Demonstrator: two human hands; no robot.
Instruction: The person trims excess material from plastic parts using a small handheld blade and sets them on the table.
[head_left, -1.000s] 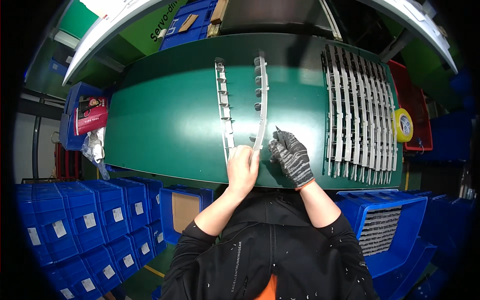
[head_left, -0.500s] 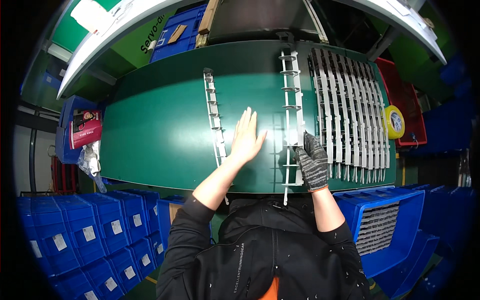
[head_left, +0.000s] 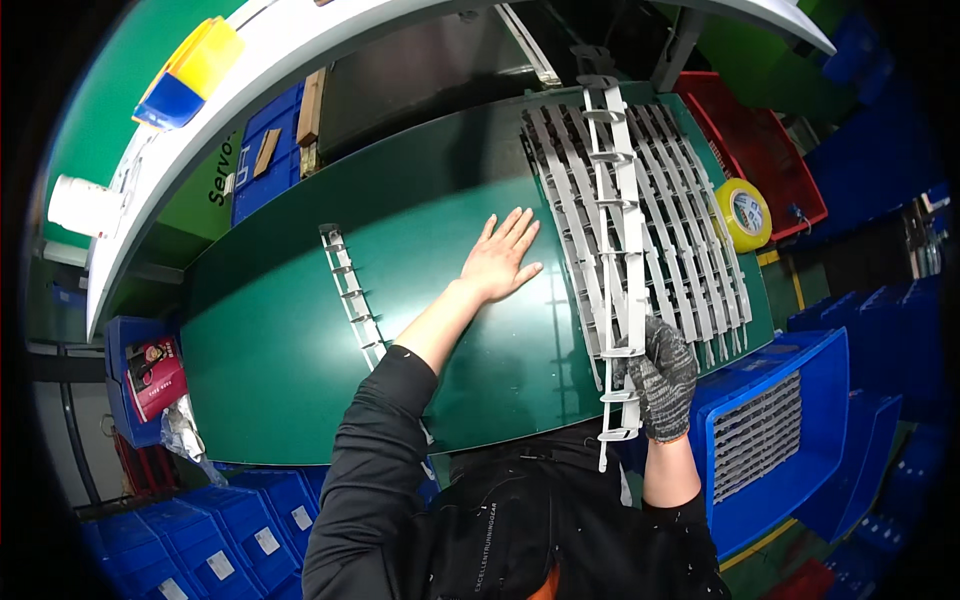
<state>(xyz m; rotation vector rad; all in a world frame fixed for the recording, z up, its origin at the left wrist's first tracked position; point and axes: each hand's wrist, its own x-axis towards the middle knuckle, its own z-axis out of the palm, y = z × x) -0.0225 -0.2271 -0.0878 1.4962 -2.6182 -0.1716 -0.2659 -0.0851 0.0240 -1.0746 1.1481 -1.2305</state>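
Black jacket (head_left: 440, 545), black sleeves (head_left: 375, 440), white lettering (head_left: 486, 548); right grip (head_left: 662, 375) in grey-black knit glove (head_left: 670, 400); left grip (head_left: 497, 265) bare.

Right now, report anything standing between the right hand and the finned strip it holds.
Nothing visible but the grey knit glove: the right hand grips the finned strip near its lower end. Similar strips show behind it.

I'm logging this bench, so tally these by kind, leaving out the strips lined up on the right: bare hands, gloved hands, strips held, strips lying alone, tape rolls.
Bare left hand: 1
Gloved right hand: 1
Held strip: 1
Lone strip: 1
Yellow tape roll: 1
Total: 5
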